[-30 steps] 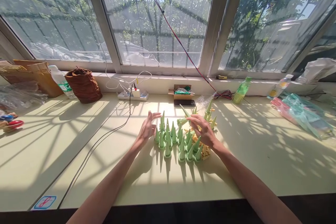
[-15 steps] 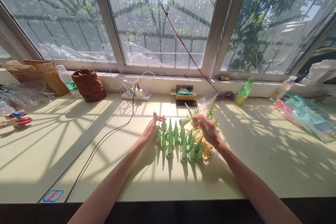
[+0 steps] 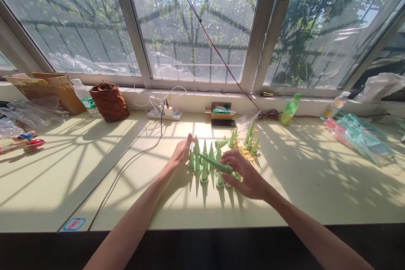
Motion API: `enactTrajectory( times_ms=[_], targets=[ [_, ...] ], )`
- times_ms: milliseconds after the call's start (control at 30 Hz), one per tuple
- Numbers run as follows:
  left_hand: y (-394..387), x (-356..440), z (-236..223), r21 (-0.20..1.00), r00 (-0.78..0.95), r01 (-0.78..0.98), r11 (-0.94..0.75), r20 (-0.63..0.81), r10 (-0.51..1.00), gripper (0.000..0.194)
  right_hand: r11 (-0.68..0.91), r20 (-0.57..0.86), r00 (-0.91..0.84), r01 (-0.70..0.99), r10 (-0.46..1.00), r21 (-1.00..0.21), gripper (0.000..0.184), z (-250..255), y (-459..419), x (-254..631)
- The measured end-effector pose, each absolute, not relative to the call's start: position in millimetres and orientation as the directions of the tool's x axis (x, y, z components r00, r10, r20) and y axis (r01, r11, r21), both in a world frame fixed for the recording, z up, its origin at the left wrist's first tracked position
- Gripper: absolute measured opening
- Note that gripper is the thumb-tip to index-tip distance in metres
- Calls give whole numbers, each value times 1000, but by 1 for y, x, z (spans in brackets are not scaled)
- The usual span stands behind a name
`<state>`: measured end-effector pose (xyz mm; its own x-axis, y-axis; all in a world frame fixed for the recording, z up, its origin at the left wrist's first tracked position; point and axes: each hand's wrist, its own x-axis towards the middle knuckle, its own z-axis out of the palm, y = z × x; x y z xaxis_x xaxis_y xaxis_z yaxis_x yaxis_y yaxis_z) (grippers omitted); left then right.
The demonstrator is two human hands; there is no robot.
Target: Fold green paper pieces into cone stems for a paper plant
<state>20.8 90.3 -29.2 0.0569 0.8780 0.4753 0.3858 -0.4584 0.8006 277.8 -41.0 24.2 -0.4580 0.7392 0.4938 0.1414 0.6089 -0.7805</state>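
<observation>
My right hand (image 3: 245, 174) is closed around the base of a green cone (image 3: 215, 163), which lies tilted in the fingers with its tip toward the left. Below and behind that cone, several green cones (image 3: 204, 174) stand upright in a group on the table, some hidden by the hand. My left hand (image 3: 182, 152) rests at the group's left side, thumb raised and fingers loosely apart, partly hidden behind the cones; it appears to hold nothing. To the right, small yellow pegs (image 3: 253, 158) lie in a heap beside more upright cones (image 3: 250, 135).
A small open cardboard box (image 3: 221, 112) and a dark phone (image 3: 223, 123) lie behind the cones. A power strip (image 3: 174, 115) with cables sits left of them. A brown bag (image 3: 109, 102), a green bottle (image 3: 290, 109) and plastic packets (image 3: 363, 137) stand or lie farther out.
My right hand has moved nearer to me from the back of the cones, bringing a green cone over the standing group. The left hand stays about where it was. The view has shifted slightly.
</observation>
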Motion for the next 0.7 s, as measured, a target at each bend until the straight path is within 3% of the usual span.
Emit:
enactTrajectory(
  times_ms=[133, 300, 500, 600, 700],
  targets=[
    [94, 20, -32, 886, 79, 324, -333, 325, 942, 76, 661, 393, -649, 231, 651, -714, 30, 25, -66, 272],
    [96, 23, -38, 948, 153, 214, -234, 204, 967, 80, 721, 510, -527, 352, 680, -597, 29, 4, -49, 273],
    [97, 24, -43, 968, 181, 169, -185, 154, 971, 76, 801, 710, -374, 321, 597, -506, 28, -14, -49, 276],
    [98, 24, -46, 971, 185, 160, -176, 145, 972, 75, 845, 671, -515, 303, 534, -440, 36, -19, -76, 284],
    [99, 25, -47, 972, 185, 158, -171, 141, 972, 76, 869, 499, -716, 341, 487, -359, 36, -24, -94, 291]
  ],
)
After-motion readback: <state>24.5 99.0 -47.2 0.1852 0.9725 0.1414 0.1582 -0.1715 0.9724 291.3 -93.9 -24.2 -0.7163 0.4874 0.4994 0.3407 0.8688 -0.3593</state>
